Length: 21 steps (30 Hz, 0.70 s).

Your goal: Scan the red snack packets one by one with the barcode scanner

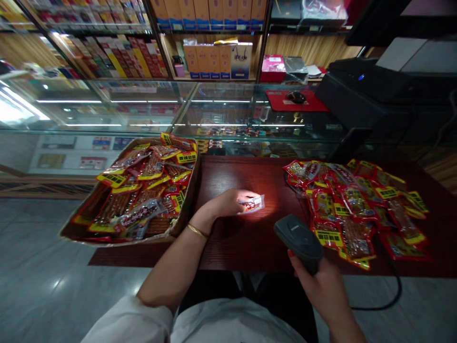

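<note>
My left hand (232, 202) is closed on a small clear snack packet (254, 204) at the middle of the dark red table. Bright light falls on that packet and the wood around it. In my right hand (323, 278) I grip a black barcode scanner (300, 238), its head pointing left toward the packet. To the left stands an open cardboard box (82, 212) full of snack packets with yellow and red labels. A heap of red and yellow snack packets (357, 205) lies on the right of the table, beyond the scanner.
The table (228, 243) meets a glass display counter (143, 112). On the counter lie a red mouse pad (274, 101) and a computer mouse (295, 97), with a black machine (378, 85) at right. A black cable (396, 290) hangs past the table's front edge.
</note>
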Each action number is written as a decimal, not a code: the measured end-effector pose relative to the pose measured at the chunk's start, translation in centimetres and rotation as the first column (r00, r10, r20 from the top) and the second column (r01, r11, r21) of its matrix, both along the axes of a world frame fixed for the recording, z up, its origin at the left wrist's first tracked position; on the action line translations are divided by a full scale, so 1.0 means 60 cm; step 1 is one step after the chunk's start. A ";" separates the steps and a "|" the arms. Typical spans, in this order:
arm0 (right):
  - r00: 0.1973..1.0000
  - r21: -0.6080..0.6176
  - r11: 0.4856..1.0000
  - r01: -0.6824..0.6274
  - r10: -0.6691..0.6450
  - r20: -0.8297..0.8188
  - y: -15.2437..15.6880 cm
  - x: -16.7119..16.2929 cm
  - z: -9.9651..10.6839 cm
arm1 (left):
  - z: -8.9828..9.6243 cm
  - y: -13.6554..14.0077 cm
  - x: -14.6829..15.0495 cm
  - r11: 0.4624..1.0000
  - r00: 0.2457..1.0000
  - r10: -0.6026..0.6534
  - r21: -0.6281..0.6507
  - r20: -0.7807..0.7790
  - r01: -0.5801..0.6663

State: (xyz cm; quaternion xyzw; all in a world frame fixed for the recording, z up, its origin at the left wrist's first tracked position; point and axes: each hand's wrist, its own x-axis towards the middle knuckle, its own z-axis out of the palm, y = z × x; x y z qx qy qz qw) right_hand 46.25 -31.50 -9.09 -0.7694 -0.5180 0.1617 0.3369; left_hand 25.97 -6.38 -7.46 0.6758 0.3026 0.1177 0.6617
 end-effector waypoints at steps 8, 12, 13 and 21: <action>0.999 -0.008 1.000 -0.029 0.029 -0.018 0.003 0.005 0.008 | -0.003 0.002 -0.003 1.000 1.000 -0.009 -0.019 -0.008 0.009; 0.999 -0.027 0.999 -0.034 0.034 -0.017 0.000 0.005 0.006 | -0.002 0.002 -0.005 1.000 1.000 -0.009 0.003 0.000 0.009; 0.999 -0.030 0.999 -0.036 0.036 -0.015 -0.001 0.005 0.005 | -0.002 0.002 -0.005 1.000 1.000 -0.001 0.014 -0.006 0.001; 0.999 -0.019 1.000 0.018 -0.018 -0.030 -0.001 -0.005 0.007 | 0.006 -0.001 -0.002 0.996 1.000 -0.004 -0.085 0.028 0.006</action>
